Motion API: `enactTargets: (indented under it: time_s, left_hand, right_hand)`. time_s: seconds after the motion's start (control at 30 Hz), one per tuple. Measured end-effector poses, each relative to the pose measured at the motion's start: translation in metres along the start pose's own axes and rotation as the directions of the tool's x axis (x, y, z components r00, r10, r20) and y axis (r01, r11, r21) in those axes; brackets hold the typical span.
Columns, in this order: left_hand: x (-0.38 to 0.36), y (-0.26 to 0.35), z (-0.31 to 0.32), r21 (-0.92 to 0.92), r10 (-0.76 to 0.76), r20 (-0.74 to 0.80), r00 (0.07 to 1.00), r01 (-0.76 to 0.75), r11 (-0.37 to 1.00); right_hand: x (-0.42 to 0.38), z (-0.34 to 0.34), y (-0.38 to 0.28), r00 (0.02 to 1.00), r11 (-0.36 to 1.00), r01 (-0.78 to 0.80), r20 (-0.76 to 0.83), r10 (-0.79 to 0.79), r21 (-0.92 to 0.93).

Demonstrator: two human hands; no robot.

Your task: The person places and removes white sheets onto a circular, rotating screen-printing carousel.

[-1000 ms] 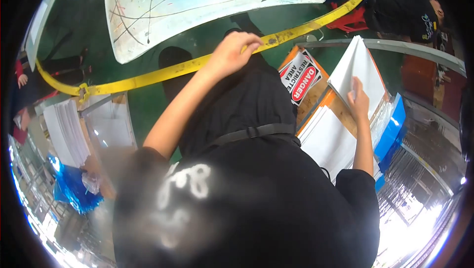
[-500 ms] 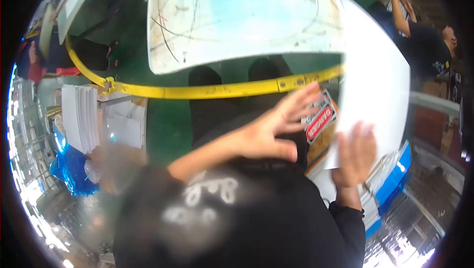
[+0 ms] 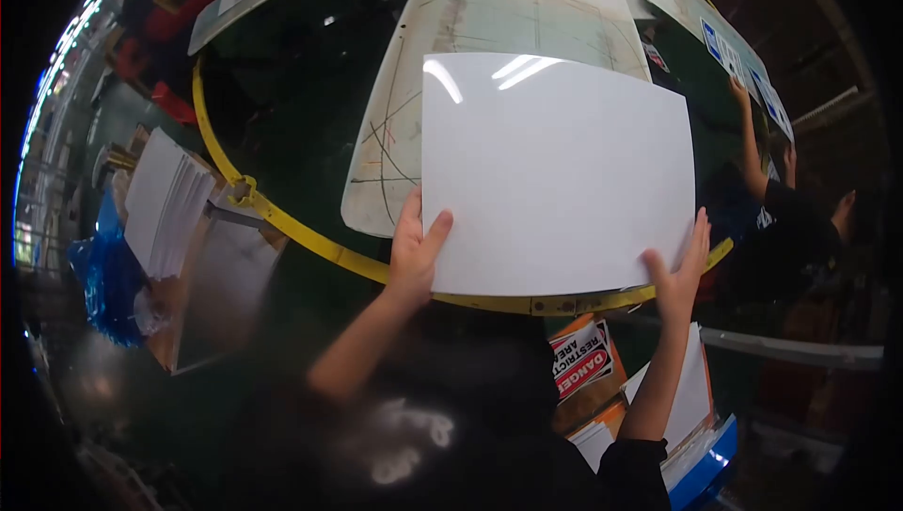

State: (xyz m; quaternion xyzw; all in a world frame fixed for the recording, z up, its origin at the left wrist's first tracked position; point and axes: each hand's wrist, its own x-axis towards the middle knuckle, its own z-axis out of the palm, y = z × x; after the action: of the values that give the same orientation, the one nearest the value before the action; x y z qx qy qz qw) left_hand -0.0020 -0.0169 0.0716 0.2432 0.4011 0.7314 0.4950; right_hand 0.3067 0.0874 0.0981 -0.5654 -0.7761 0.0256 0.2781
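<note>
A glossy blank white sheet (image 3: 560, 172) is held up in front of me by its two sides. My left hand (image 3: 414, 252) grips its left edge near the lower corner, thumb over the front face. On the opposite side my right hand (image 3: 680, 271) clasps the right edge low down, thumb on the front as well. Behind the sheet, and partly covered by it, lies a pale platen (image 3: 386, 144) with rounded corners, marked with scribbled lines.
A yellow curved rail (image 3: 320, 246) runs between me and the platen. White sheets (image 3: 169, 200) are stacked at left beside blue plastic (image 3: 108, 271). A red-and-black danger sign (image 3: 581, 360) lies at lower right. A co-worker (image 3: 781, 229) handles printed signs at right; another person's red sleeve (image 3: 188, 7) shows at upper left.
The white sheet has come from the right to the middle, now facing me. My left hand, earlier free with fingers spread, has taken hold of its left edge. My view has shifted.
</note>
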Motion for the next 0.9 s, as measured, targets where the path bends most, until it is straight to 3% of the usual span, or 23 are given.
enactTargets:
  time_s: [0.03,0.07,0.17,0.23,0.33,0.4,0.43,0.6,0.9]
  left_hand:
    - [0.013,0.000,-0.005,0.025,0.037,0.022,0.999,-0.038,0.999]
    - [0.026,-0.001,-0.009,0.048,0.073,0.042,0.996,-0.075,0.996]
    - [0.080,-0.009,-0.029,0.371,0.090,0.098,0.991,-0.120,0.921]
    - [0.122,-0.012,-0.046,0.647,0.129,0.156,0.979,-0.200,0.736]
    - [0.175,-0.020,-0.078,0.928,0.229,0.341,0.912,-0.366,0.076]
    - [0.195,-0.023,-0.091,0.942,0.160,0.336,0.928,-0.334,-0.038]
    - [0.202,-0.024,-0.097,0.941,0.121,0.334,0.935,-0.324,-0.097]
    - [0.220,-0.036,-0.112,0.940,0.032,0.300,0.953,-0.290,-0.183]
    - [0.220,-0.034,-0.111,0.938,-0.037,0.269,0.962,-0.271,-0.215]
  right_hand:
    - [0.012,0.015,0.023,0.986,0.952,-0.168,0.058,0.159,0.255]
    - [0.023,0.029,0.037,0.943,0.815,-0.331,0.159,0.291,0.475]
    - [0.047,0.061,0.035,0.906,0.647,-0.417,0.240,0.347,0.638]
    - [0.064,0.094,0.037,0.923,0.733,-0.340,0.059,0.381,0.589]
    - [0.090,0.129,0.032,0.923,0.818,-0.265,-0.111,0.368,0.510]
    - [0.102,0.147,0.028,0.932,0.870,-0.204,-0.184,0.314,0.448]
    - [0.106,0.151,0.025,0.939,0.885,-0.228,-0.147,0.310,0.406]
    - [0.113,0.169,0.027,0.947,0.910,-0.300,-0.026,0.320,0.285]
    - [0.107,0.172,0.026,0.932,0.908,-0.358,0.035,0.360,0.215]
